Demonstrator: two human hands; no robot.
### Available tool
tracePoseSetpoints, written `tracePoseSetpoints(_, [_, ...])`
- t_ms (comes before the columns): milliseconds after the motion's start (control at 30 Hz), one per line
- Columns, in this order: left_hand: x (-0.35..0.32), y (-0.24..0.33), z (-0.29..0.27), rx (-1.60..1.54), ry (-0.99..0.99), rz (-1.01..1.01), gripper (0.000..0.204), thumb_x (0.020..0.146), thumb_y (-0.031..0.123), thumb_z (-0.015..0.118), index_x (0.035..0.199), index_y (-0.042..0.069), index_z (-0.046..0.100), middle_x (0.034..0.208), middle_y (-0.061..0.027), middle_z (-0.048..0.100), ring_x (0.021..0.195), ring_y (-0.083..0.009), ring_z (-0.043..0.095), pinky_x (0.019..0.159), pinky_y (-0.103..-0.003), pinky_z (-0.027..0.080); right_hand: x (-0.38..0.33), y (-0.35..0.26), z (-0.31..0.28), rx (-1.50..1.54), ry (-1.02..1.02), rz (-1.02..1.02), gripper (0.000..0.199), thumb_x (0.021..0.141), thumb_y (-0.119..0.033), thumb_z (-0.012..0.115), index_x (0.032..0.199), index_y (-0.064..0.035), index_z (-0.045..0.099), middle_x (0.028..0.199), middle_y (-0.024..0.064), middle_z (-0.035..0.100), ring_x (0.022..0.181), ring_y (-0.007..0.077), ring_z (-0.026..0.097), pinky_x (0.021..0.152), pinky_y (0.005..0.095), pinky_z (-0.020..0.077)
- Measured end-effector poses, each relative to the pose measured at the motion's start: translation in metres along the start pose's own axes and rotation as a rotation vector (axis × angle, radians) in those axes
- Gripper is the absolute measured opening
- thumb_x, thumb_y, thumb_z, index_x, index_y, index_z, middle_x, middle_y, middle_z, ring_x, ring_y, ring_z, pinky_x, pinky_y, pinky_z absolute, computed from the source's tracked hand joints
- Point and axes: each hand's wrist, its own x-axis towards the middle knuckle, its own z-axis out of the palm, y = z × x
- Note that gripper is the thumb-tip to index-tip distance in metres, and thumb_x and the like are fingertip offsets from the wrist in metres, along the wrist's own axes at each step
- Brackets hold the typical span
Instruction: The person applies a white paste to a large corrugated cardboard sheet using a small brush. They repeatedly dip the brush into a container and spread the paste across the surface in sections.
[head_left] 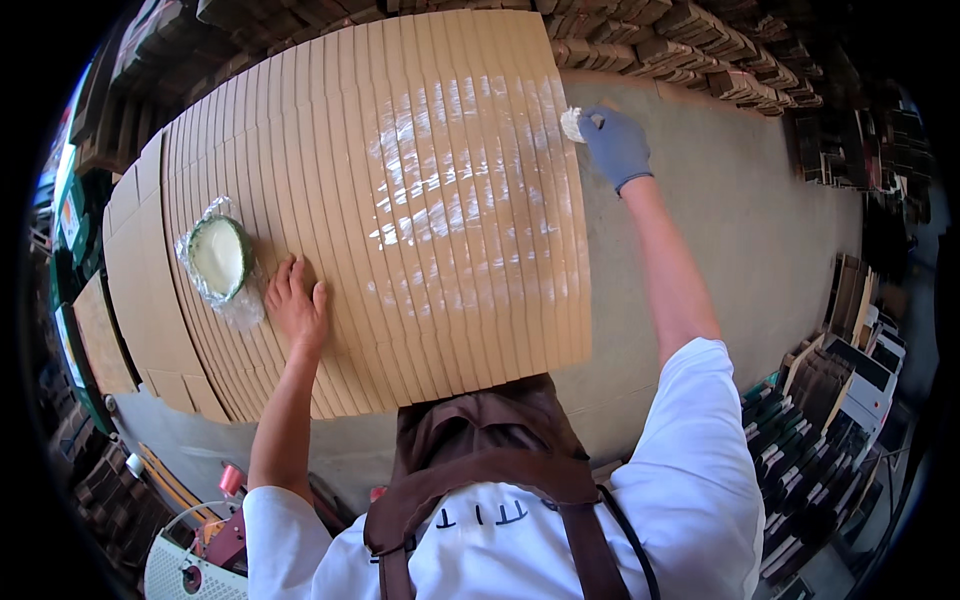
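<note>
Overlapping sheets of brown cardboard [330, 170] lie fanned out in front of me like shingles, their edges forming narrow strips. Streaks of white paste [440, 185] cover the strips on the right half. My right hand [618, 150], in a blue-grey glove, is closed on a small white wad [573, 125] just past the right edge of the sheets. Whether the wad is sponge or cloth I cannot tell. My bare left hand [298, 305] lies flat on the cardboard, fingers out. Beside it sits a green-rimmed bowl [220, 258] of white paste, with clear plastic wrap [243, 315] around it.
Stacks of bundled cardboard [690, 50] line the far side. Grey floor [740, 240] stretches to the right of the sheets. Dark stacked pieces [800, 460] stand at the lower right, near a white machine [865, 375]. A pale green perforated guard [185, 565] is at the lower left.
</note>
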Motion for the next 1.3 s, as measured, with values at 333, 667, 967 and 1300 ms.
tracePoseSetpoints(333, [-0.004, -0.005, 0.005, 0.027, 0.009, -0.008, 0.051, 0.09, 0.034, 0.056, 0.135, 0.011, 0.047, 0.141, -0.0102, 0.045, 0.13, -0.0333, 0.038, 0.109, -0.049, 0.025, -0.082, -0.035, 0.013, -0.125, 0.018, -0.107, 0.023, 0.09, -0.024, 0.058, 0.107, -0.0115, 0.068, 0.093, 0.0152, 0.067, 0.084, 0.0312, 0.065, 0.075, 0.0402, 0.0525])
tracePoseSetpoints(667, [-0.003, -0.003, 0.005, 0.013, 0.022, -0.015, 0.051, 0.09, 0.033, 0.057, 0.134, 0.012, 0.048, 0.14, -0.0088, 0.045, 0.129, -0.0319, 0.038, 0.109, -0.048, 0.025, -0.142, -0.096, 0.081, -0.127, 0.118, -0.418, 0.021, 0.093, -0.014, 0.052, 0.112, -0.0092, 0.06, 0.097, 0.0153, 0.064, 0.083, 0.0337, 0.064, 0.073, 0.0452, 0.0534])
tracePoseSetpoints(967, [-0.001, 0.0, 0.002, -0.037, -0.01, -0.044, 0.051, 0.089, 0.034, 0.057, 0.134, 0.013, 0.048, 0.141, -0.0083, 0.044, 0.13, -0.0314, 0.036, 0.111, -0.049, 0.022, -0.105, -0.107, 0.098, 0.387, 0.207, -0.296, 0.028, 0.097, -0.014, 0.045, 0.118, -0.0054, 0.063, 0.113, 0.0149, 0.066, 0.104, 0.0278, 0.063, 0.087, 0.0372, 0.0526])
tracePoseSetpoints(1300, [-0.004, -0.004, 0.003, -0.043, -0.003, -0.027, 0.052, 0.088, 0.035, 0.058, 0.134, 0.013, 0.047, 0.141, -0.0074, 0.044, 0.13, -0.0318, 0.036, 0.111, -0.051, 0.022, -0.07, -0.123, 0.095, -0.018, 0.254, -0.379, 0.022, 0.094, -0.018, 0.047, 0.107, -0.0083, 0.062, 0.094, 0.0193, 0.063, 0.087, 0.0364, 0.063, 0.075, 0.0471, 0.0514])
